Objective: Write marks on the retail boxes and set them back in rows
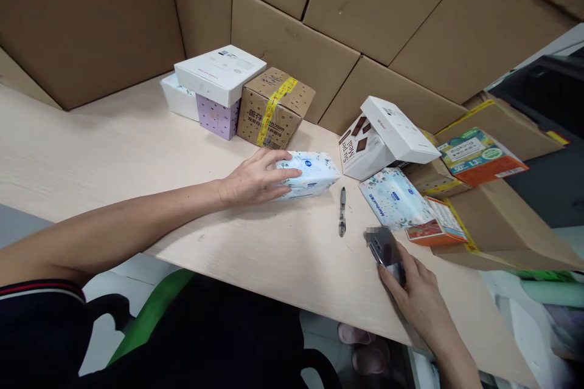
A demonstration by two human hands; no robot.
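My left hand point(255, 179) lies over the left end of a tissue pack point(319, 171), white and pale blue with a leaf print. Its thumb is on the near side and its fingers reach over the top and far side. At the lower right, my right hand point(422, 292) is closed around a dark smartphone point(387, 252), held just at the tabletop. Between the hands lies a clear pen point(342, 213) with a dark grip. A second tissue pack point(396, 197) lies flat beyond the phone.
Behind the left hand stand a taped brown carton point(274, 109), a purple box point(218, 117) and a white box point(221, 70). At right are a white box with brown squares point(362, 149), a tilted white box point(401, 130), an orange-green box point(483, 155) and an open carton point(511, 225). Large cartons point(292, 42) line the back.
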